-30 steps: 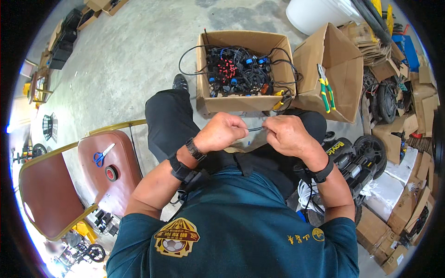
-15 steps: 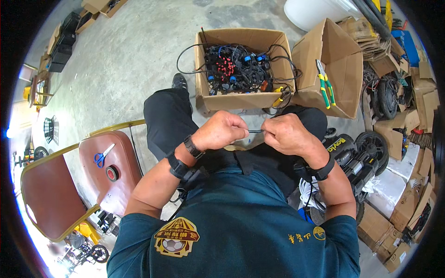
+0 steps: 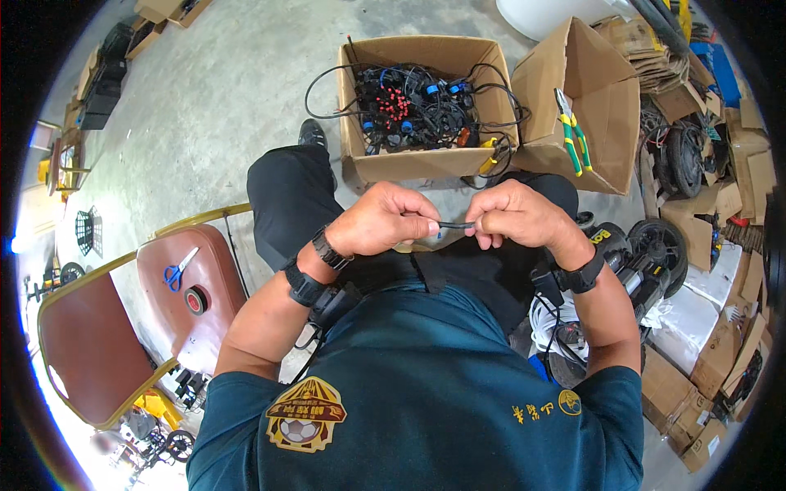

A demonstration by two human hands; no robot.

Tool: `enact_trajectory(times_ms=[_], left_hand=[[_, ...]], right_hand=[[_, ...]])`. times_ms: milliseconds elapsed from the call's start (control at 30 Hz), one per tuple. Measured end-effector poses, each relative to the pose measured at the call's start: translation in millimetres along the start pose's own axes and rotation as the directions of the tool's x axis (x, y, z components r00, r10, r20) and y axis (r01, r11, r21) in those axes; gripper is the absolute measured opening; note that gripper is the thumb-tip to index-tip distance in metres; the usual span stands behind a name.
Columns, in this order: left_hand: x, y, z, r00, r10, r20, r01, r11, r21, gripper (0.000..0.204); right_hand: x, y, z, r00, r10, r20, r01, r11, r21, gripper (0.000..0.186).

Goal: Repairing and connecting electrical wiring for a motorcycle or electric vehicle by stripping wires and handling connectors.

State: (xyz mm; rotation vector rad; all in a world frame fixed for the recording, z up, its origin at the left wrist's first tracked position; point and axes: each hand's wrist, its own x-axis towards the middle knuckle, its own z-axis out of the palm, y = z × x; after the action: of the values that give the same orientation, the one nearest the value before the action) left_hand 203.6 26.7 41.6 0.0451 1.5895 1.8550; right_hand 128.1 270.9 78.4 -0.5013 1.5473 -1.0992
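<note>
Head view, looking down: a seated person in a dark teal shirt [image 3: 426,393] with a football badge [image 3: 306,416], 1 black band on each wrist. Just beyond the shirt, over the lap, 2 bare hands hold a short black cord [image 3: 455,225] that runs roughly level between them. The left hand [image 3: 381,219] nips the cord between thumb and fingers; the right hand [image 3: 512,214] pinches the opposite end, its lower fingers hanging loose. A moment ago that right hand was curled more tightly; its grip has loosened and the cord lies plainer to the eye. I take this as a change of hold, with the cord not yet let go.

To the person's left, a brown chair seat [image 3: 221,266] carries blue-handled scissors [image 3: 173,277] and a roll of tape [image 3: 196,300]. To the right is a black wheeled machine [image 3: 634,282].

Past the knees, an open carton [image 3: 422,168] is heaped with tangled black wires [image 3: 417,114], red tips and blue connectors among them. Green-and-yellow pliers [image 3: 570,147] rest at another carton [image 3: 536,139] beside it; I cannot tell whether inside or against its wall. Farther off, a white tub [image 3: 540,18] stands on grey floor [image 3: 246,74].
</note>
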Motion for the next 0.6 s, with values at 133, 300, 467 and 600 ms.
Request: enact_trajectory(times_ms=[133, 300, 467, 600], left_hand=[[3.7, 0.2, 0.5, 0.997, 0.013, -0.077, -0.010, 0.999, 0.037, 0.010], [8.0, 6.2, 7.0, 0.997, 0.008, -0.080, 0.000, 0.995, 0.102, 0.010], [-5.4, 11.3, 3.2, 0.997, -0.044, -0.068, 0.045, 0.999, 0.021, 0.011], [-6.2, 5.6, 3.0, 0.992, 0.124, -0.034, -0.113, 0.966, 0.234, 0.011]], right_hand=[[2.1, -3.7, 3.7, 0.961, -0.177, -0.213, 0.147, 0.977, -0.152, 0.020], [12.5, -31.3, 21.4, 0.932, -0.329, -0.155, 0.110, 0.662, -0.742, 0.019], [7.7, -31.8, 15.7, 0.925, -0.380, -0.029, 0.206, 0.564, -0.800, 0.014], [6.6, -31.7, 19.2, 0.946, -0.321, -0.031, 0.173, 0.585, -0.793, 0.014]])
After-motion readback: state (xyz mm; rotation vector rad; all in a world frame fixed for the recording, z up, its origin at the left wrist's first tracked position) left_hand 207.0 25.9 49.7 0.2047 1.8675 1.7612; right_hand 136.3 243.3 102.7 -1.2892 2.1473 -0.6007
